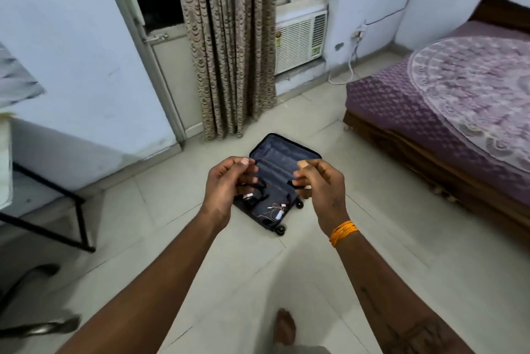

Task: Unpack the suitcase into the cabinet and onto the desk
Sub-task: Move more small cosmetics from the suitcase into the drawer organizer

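Item 1: suitcase (282,173), lying open on the tiled floor (329,282), grey lining up, wheels toward me. Small cables and white bits lie loose in its near half. Far edge sits near the curtain (229,44) hem; right edge is well apart from the bed (447,112), with bare tile between.

Item 2: my left hand (225,184), raised over the case, fingers curled round a black cable (253,186) that loops down from it.

Item 3: my right hand (318,181), level with the left and apart from it, fingertips pinching a short black end; whether it belongs to the same cable I cannot tell.

Item 4: black desk frame (57,210) at left, its foot bar reaching onto the tiles.

Item 5: my bare foot (285,328) on open floor, short of the case.
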